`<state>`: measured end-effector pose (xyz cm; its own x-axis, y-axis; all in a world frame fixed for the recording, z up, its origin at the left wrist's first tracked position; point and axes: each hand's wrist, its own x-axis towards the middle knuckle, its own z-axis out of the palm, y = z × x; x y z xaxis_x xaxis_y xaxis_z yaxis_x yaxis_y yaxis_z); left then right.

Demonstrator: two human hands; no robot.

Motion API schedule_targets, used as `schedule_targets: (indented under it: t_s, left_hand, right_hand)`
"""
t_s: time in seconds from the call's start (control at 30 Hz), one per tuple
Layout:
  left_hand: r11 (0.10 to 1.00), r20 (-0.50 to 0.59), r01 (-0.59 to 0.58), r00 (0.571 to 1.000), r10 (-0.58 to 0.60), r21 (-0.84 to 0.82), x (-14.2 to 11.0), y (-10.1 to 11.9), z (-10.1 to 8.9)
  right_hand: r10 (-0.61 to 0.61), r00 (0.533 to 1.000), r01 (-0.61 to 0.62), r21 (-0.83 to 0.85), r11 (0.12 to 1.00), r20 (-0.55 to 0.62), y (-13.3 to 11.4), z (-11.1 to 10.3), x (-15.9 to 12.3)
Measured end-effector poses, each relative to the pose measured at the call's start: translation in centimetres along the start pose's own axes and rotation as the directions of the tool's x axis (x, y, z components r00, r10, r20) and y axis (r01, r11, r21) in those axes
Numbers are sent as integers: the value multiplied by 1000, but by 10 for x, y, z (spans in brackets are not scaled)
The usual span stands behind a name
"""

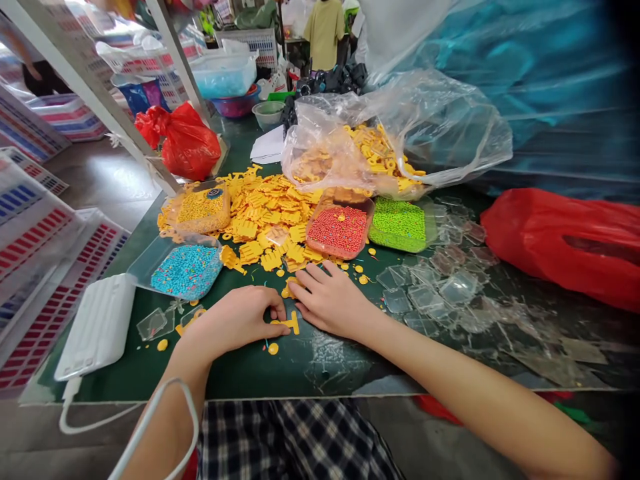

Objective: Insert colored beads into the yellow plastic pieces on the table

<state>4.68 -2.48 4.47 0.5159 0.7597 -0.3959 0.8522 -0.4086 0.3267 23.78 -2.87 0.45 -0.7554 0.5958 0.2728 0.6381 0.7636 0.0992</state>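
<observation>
My left hand (pixel 245 315) pinches a small yellow T-shaped plastic piece (pixel 294 323) between thumb and fingers, low over the green table. Beside it, my right hand (pixel 327 297) reaches forward, palm down, with its fingertips at small yellow pieces (pixel 287 291) near the heap. What lies under its fingers is partly hidden. Just beyond both hands spreads a heap of flat yellow plastic parts (pixel 270 207). Trays of blue beads (pixel 187 270), red beads (pixel 337 230), green beads (pixel 399 223) and yellow beads (pixel 201 211) stand around that heap.
Clear plastic squares (pixel 435 293) lie scattered on the right, before a red bag (pixel 560 240). A white power bank (pixel 97 327) with a cable sits at the left edge. Behind are an open plastic bag (pixel 400 133) of yellow parts and a tied red bag (pixel 190 143).
</observation>
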Motion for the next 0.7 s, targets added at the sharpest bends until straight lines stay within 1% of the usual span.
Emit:
schedule_targets:
  t_s: [0.2, 0.27, 0.37, 0.47, 0.57, 0.63, 0.7]
  left_hand:
    - [991, -6, 1, 1000, -1, -136, -3, -8, -3]
    - [986, -47, -8, 999, 0, -166, -3, -11, -6]
    - [982, -162, -62, 986, 33, -179, -4, -15, -9]
    - [976, -308, -142, 947, 87, -163, -4, -19, -10]
    - [978, -432, -195, 890, 146, -71, 0, -21, -7]
    - [977, -469, -214, 862, 194, 11, 4, -21, -4]
    - [971, -474, -215, 848, 237, 100, 9, -20, -1]
  right_hand:
    - [59, 998, -60, 46, 997, 28, 3, 0, -1]
    - [70, 997, -71, 47, 996, 32, 4, 0, -1]
    - [79, 997, -80, 44, 996, 24, 5, -1, -2]
    - [93, 996, -94, 61, 994, 14, 7, -1, -2]
    - [102, 995, -102, 97, 990, -1, 10, 2, -4]
    - [106, 994, -104, 131, 986, -8, 11, 5, -4]
    - [113, 993, -110, 162, 981, -12, 12, 6, -5]
